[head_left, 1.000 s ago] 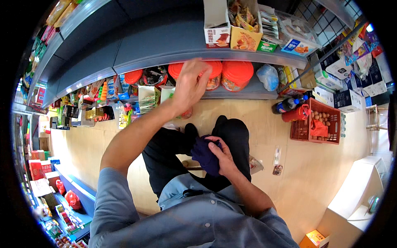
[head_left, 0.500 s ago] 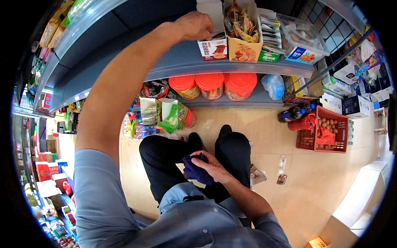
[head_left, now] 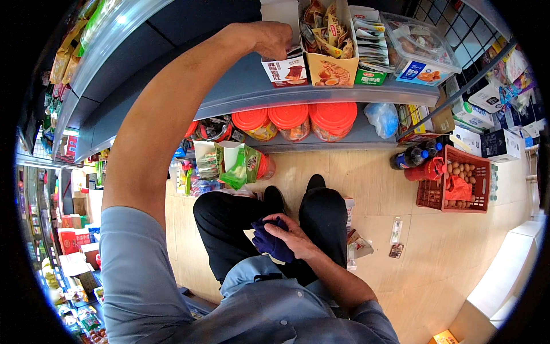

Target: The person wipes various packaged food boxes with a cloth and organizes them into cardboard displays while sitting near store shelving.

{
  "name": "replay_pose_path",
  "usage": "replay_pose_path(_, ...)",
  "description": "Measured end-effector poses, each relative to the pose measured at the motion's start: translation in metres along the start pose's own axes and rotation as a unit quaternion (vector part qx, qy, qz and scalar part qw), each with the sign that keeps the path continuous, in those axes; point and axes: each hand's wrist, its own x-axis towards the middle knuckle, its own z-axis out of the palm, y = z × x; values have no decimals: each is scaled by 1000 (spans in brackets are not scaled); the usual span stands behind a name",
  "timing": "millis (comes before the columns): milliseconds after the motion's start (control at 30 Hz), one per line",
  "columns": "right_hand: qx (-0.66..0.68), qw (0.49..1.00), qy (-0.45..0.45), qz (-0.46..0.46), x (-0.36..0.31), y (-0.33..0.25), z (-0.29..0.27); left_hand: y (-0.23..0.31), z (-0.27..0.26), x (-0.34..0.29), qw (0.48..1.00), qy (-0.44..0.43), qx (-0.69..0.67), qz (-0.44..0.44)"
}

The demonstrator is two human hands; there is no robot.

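Note:
My left hand (head_left: 272, 40) is stretched out to the upper shelf. Its fingers are curled down over the front of a white snack carton (head_left: 285, 70) with a raised back flap; the fingertips are partly hidden. In front of my lap, a crumpled dark purple cloth (head_left: 271, 241) is bunched in my right hand (head_left: 295, 238). Directly right of the white carton stands a yellow carton (head_left: 331, 70) full of wrapped snacks. Beyond it are a green carton of packets (head_left: 370, 75) and a clear lidded tub (head_left: 421, 49).
Red-lidded jars (head_left: 289, 116) and a blue plastic bag (head_left: 381, 119) fill the lower shelf. Below stand open packet cartons (head_left: 240, 163). Dark bottles (head_left: 408, 157) and a red egg crate (head_left: 484, 183) sit on the floor at right. A metal edge (head_left: 309, 96) fronts the upper shelf.
My left hand has shifted slightly and covers more of the white carton's opening. My right hand keeps the cloth near my lap. The whole view has moved a little.

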Motion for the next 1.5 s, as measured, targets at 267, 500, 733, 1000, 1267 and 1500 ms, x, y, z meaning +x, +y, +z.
replay_pose_path(267, 13, 1000, -11, -5, 7, 15, -8, 6, -6, -9, 996, 83, 16, -24)
replay_pose_path(500, 2, 1000, 10, 10, 4, 8, -4, -21, -4, -12, 978, 198, -45, -46)
replay_pose_path(733, -36, 999, 24, 1, -1, -3, 1, -9, 18, -4, 955, 168, 219, -105)
replay_pose_path(1000, -31, 999, 12, -20, 3, 7, 1, -15, 43, -34, 884, 467, 4, 8)
replay_pose_path(1267, 120, 977, 125, -125, 7, 4, 13, 142, 146, -226, 891, 246, -378, 55)
replay_pose_path(1500, -83, 967, 67, -232, -18, -30, 49, 210, 226, -280, 551, 199, -786, -199)
